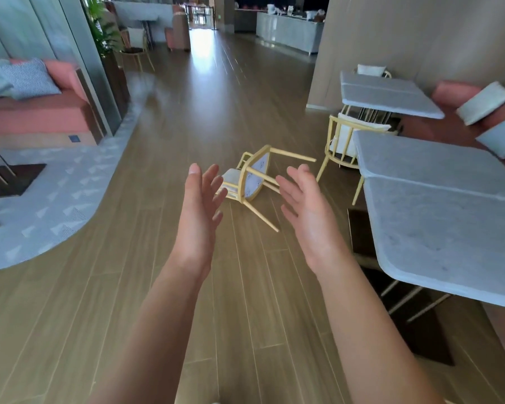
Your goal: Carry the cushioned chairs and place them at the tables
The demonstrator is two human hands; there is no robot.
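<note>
Left hand [200, 196] and right hand [305, 199], fingers wide (holding nothing), above toppled chair [252, 177] beside bench [438, 217] corner.

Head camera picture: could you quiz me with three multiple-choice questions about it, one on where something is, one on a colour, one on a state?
1. Where is the tipped-over chair?
A. on the wooden floor, ahead of both hands
B. on top of the near table
C. on the pink sofa

2. What colour is that chair's frame?
A. black
B. pale yellow
C. red

3. What are the left hand and right hand doing?
A. both gripping the chair
B. one pressing on the table
C. both open, holding nothing

Answers:
1 A, since it lies on its side on the floor with legs pointing out, left of the near grey table.
2 B, since its legs and back rails are pale yellow.
3 C, since the fingers are spread, palms facing each other, short of the chair.
</note>
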